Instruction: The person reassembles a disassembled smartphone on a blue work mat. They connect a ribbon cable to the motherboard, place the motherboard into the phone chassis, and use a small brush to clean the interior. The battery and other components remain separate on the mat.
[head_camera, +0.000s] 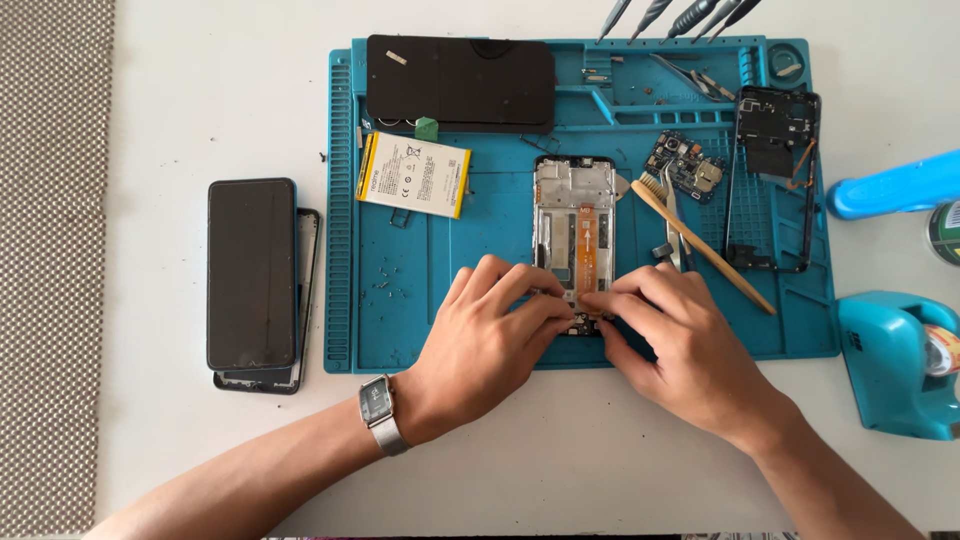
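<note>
Both fingertips pinched on phone frame (573, 215)

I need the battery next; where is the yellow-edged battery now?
In the head view, the battery lies on the blue mat's upper left, below the black back cover, left of the opened phone frame.

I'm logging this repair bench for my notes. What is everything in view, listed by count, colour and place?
Silicone work mat: one, blue, table centre.
Opened phone frame with orange flex cable: one, silver, mat centre.
Flat battery: one, white and yellow, mat left.
Rear cover panel: one, black, mat top.
Circuit board: one, dark, mat right.
Inner phone frame: one, black, mat far right.
Wooden-handled brush: one, tan, mat right.
Intact phones: two stacked, black, left of mat.
Tape dispenser: one, blue, right edge.
Wristwatch: one, silver, left wrist.
Left hand, right hand: fingertips on the frame's lower end.
</note>
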